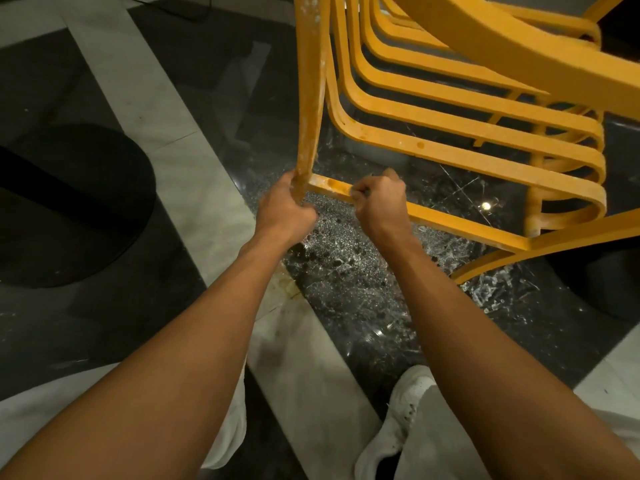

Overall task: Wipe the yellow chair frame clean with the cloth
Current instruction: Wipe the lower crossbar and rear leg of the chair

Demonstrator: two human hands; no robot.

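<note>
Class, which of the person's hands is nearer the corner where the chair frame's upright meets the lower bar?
Left. The left hand grips right at that corner; the right hand holds the lower bar further along.

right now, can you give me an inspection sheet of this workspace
surface: dark marble floor with pale strips, speckled and stained under the frame
job's things: yellow chair frame, whitish smears on its upright bar; cloth not seen
clutter: nothing seen
hands: left hand grips the frame's corner; right hand grips the lower crossbar
cables: black cable on the floor, top left
surroundings: black round object at left; white shoe below
</note>
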